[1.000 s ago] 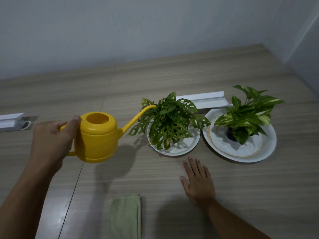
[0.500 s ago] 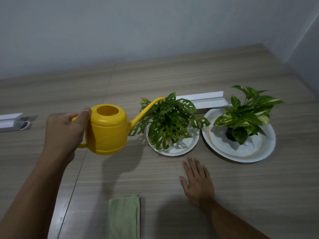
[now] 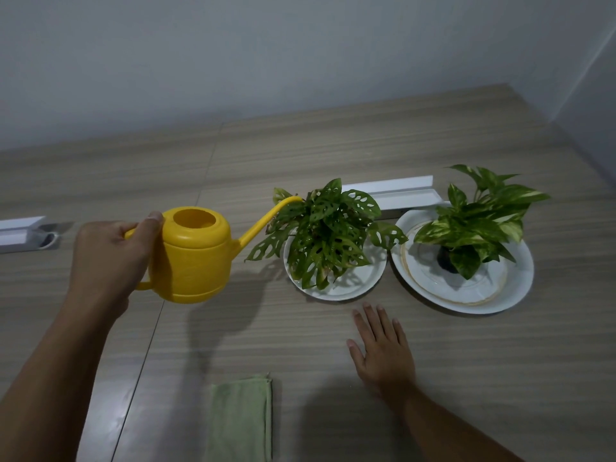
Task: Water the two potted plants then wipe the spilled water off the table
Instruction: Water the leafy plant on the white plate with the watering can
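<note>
My left hand (image 3: 110,258) grips the handle of a yellow watering can (image 3: 193,258) held above the table, its spout tip among the leaves of the holey-leaved plant (image 3: 326,235). That plant stands on a small white plate (image 3: 363,288). To its right a variegated plant (image 3: 473,221) in a dark pot sits on a larger white plate (image 3: 513,295). My right hand (image 3: 383,348) lies flat on the wooden table (image 3: 333,145), fingers spread, just in front of the small plate. A folded green cloth (image 3: 240,421) lies near the front edge.
A white angled strip (image 3: 396,191) lies behind the two plants. Another white piece (image 3: 20,231) sits at the far left edge. A grey wall runs along the table's back and right side.
The watering can has moved right and slightly up, bringing its spout from the plant's left edge into the leaves. My right hand has stayed put on the table.
</note>
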### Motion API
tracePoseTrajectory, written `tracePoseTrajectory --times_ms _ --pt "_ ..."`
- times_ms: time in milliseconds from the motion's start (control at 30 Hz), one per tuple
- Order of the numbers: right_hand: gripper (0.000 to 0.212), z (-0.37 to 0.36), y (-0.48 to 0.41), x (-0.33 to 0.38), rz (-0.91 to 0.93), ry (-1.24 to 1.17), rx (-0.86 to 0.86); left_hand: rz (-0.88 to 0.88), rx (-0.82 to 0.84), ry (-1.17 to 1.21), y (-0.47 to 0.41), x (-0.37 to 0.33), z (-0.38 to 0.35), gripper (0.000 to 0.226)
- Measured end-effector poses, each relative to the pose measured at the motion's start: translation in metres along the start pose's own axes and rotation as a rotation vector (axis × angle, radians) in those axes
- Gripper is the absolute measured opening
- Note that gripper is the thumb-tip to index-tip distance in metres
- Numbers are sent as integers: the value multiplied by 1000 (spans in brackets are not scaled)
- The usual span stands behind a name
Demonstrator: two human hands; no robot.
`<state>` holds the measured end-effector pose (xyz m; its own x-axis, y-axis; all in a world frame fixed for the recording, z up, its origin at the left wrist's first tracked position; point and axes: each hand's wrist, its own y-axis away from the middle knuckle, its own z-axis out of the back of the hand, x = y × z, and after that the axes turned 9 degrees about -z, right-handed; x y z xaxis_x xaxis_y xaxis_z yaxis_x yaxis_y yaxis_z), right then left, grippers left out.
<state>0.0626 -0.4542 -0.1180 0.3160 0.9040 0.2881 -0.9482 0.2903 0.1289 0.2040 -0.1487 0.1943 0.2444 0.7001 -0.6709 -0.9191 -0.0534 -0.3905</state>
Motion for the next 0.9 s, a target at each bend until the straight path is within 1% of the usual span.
tracePoseTrajectory --times_ms 67,200,233,333,400,433,500,600,667,733,800,900 --pt "64 -1 0 -1 1 2 -3 31 13 33 3 4 3 62" --pt "64 -2 0 -2 2 7 0 61 48 96 8 8 7 80" --pt "64 -2 0 -2 3 9 4 60 55 109 8 7 7 79" --pt "64 -3 0 -2 6 12 4 50 69 143 9 5 5 65" --pt "64 -2 0 -2 7 -1 -3 7 56 133 10 1 1 54" --pt "64 -2 0 -2 9 -7 -7 -20 45 123 11 -2 0 53" --pt "64 -2 0 -2 10 -2 -5 -37 31 120 11 -8 -4 55" --pt "63 -2 0 -2 6 0 -22 -8 28 154 5 -11 -10 59" --pt "62 -1 0 -1 3 -8 -31 5 14 149 0 -10 -15 64" --pt "62 -1 0 -1 6 -13 -36 15 -1 135 -3 -8 -17 64" --pt "61 0 -2 -2 9 2 -37 21 -2 112 -3 -5 -17 58" --pt "60 2 -5 -8 9 -2 -66 20 -7 97 -1 -3 -13 38"
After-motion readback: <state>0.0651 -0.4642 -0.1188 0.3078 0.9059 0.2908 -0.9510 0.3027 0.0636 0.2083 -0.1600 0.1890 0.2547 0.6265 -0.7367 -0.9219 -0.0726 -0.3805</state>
